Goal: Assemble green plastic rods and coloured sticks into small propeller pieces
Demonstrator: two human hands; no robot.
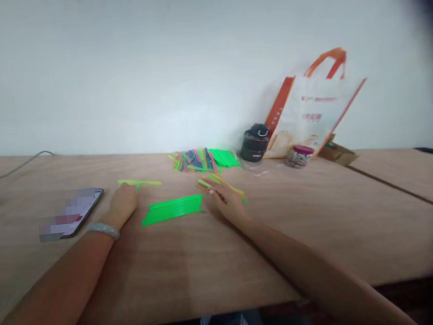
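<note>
My left hand (125,202), with a pale bangle on its wrist, is curled on the wooden tabletop (196,266). Its fingertips are at a thin yellow-green stick (139,183), and I cannot tell whether they grip it. My right hand (226,203) lies at the edge of loose yellow and orange sticks (216,184). Between my hands lies a flat bright green row of sticks (172,209). Farther back is a mixed pile of coloured sticks (197,160), with a bright green bunch (223,157) at its right.
A phone (72,213), partly pixelated, lies left of my left hand. A black bottle (255,143), a red-lidded jar (299,155) and a white-and-orange bag (306,108) stand against the white wall (153,61). A cardboard box (338,153) sits behind the bag, and a table seam runs right.
</note>
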